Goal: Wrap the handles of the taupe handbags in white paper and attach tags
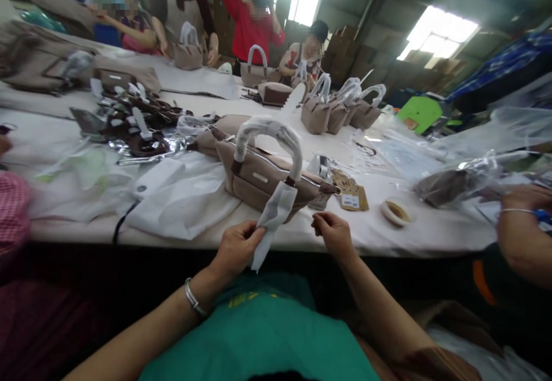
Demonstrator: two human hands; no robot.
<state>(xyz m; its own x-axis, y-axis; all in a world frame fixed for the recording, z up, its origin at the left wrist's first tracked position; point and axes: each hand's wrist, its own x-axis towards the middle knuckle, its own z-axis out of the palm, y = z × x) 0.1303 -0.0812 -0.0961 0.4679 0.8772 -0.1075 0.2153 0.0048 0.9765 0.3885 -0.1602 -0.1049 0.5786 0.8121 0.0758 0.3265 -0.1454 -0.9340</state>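
Note:
A taupe handbag (254, 184) sits at the table's front edge, its arched handle (271, 127) wrapped in white film. From the handle's near base hangs a strip of white wrapping paper (278, 204). My left hand (235, 249) pinches this strip near its lower end, thumb on top. To the right of the strip, just in front of the bag, my right hand (337, 233) is closed, its fingertips pressed together. Whether anything small is between them cannot be made out. The bag's far side is hidden.
Brown straps (144, 131) lie heaped at left beside white sheets (176, 197). A tape roll (395, 213) and a brown labelled card (350, 192) lie to the right. Several finished-looking bags (317, 115) stand behind. A co-worker's arm (526, 231) is at right; several people stand across the table.

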